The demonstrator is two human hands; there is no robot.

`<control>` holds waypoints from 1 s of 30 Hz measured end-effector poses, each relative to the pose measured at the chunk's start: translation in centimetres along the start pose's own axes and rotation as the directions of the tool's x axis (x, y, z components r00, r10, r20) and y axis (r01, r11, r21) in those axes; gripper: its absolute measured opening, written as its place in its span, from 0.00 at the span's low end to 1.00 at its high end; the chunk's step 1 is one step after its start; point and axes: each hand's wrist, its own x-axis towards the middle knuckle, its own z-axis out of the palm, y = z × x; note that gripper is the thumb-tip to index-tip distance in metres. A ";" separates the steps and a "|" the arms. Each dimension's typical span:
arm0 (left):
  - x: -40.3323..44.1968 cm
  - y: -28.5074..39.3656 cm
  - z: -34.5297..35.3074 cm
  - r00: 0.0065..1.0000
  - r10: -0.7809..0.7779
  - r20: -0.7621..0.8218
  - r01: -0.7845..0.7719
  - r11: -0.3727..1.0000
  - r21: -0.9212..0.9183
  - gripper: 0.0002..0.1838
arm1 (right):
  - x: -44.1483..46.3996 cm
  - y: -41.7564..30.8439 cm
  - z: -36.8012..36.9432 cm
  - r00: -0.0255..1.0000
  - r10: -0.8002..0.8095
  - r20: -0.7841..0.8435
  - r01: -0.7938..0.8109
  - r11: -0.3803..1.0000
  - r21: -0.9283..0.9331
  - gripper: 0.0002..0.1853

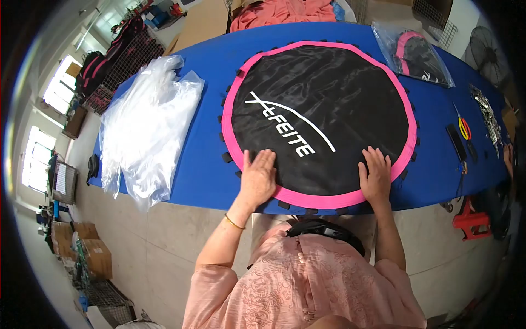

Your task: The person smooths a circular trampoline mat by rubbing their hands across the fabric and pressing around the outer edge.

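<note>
A round black trampoline mat [329, 98] with a pink border and small black tabs around its rim lies flat on the blue-covered table [203, 52]. White lettering and a curved white line mark its left half. My left hand [258, 174] rests on the mat's near left edge, fingers stretched out over the black fabric. At the near right edge lies my right hand [376, 174], flat with its fingers spread, partly over the pink border. Neither hand grips anything.
Clear plastic bags [150, 120] are heaped at the table's left. A bagged black-and-pink mat [419, 57] lies at the back right. Yellow-and-red-handled scissors [464, 129], a black tool [455, 141] and metal pieces [486, 112] sit farther right. A red stool [471, 220] stands below.
</note>
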 end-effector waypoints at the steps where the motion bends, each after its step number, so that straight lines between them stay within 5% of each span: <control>1: 0.4 0.9 0.2 1.000 0.009 0.000 -0.009 1.000 -0.029 0.27 | 0.0 0.0 0.0 1.000 0.003 0.003 -0.003 1.000 0.005 0.21; 6: 3.2 0.3 2.3 0.994 0.063 -0.088 -0.054 0.993 0.101 0.25 | 0.2 0.1 -0.3 1.000 -0.012 0.002 0.012 1.000 0.007 0.21; 18: -1.2 -1.7 -0.4 0.996 -0.084 -0.039 0.085 0.996 0.021 0.25 | -0.1 0.1 0.1 0.999 -0.020 -0.038 0.020 1.000 0.004 0.21; 26: -2.5 7.1 -0.5 0.983 0.180 0.025 -0.175 0.975 -0.134 0.26 | 0.0 0.1 -0.1 1.000 -0.011 -0.015 0.011 1.000 -0.011 0.21; 30: -2.8 7.8 -0.6 0.987 0.158 0.021 -0.153 0.978 -0.138 0.25 | 0.1 0.0 -0.1 1.000 -0.005 -0.005 0.005 1.000 0.004 0.21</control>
